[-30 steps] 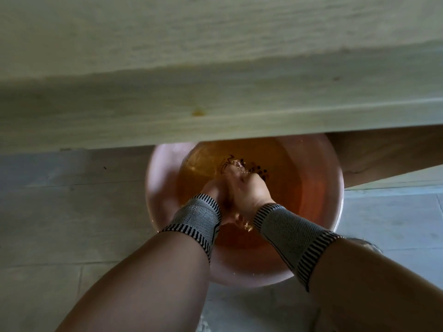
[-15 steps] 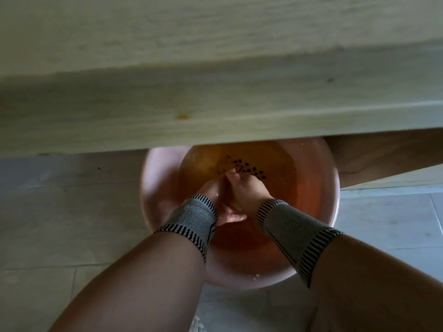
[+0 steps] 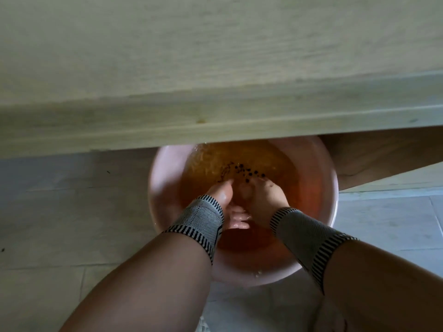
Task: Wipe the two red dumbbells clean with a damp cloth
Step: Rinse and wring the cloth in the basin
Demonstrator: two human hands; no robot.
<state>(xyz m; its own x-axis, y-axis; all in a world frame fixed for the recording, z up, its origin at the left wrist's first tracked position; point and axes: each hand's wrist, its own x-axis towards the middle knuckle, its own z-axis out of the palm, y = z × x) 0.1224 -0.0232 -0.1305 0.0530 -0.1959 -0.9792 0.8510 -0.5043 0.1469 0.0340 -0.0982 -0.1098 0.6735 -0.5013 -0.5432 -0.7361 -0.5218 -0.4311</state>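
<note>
A pink basin [image 3: 164, 188] of amber-looking water stands on the floor, half under a table edge. Both my hands are sunk in the water, pressed close together. My left hand [image 3: 221, 195] and my right hand [image 3: 266, 196] hold a cloth with dark dots [image 3: 242, 170], which spreads under the surface just beyond my fingertips. Most of the cloth is hidden by my hands and the water. Striped grey wrist sleeves cover both wrists. No red dumbbell is in view.
A pale wooden tabletop [image 3: 215, 68] fills the upper half and overhangs the far side of the basin. A brown wooden part [image 3: 374, 159] of the table slants at the right. Grey floor tiles [image 3: 72, 212] lie around the basin.
A second ago my hands held the cloth bunched at the surface. They have since pushed it down and forward into the water, and the dotted part now spreads out under the surface.
</note>
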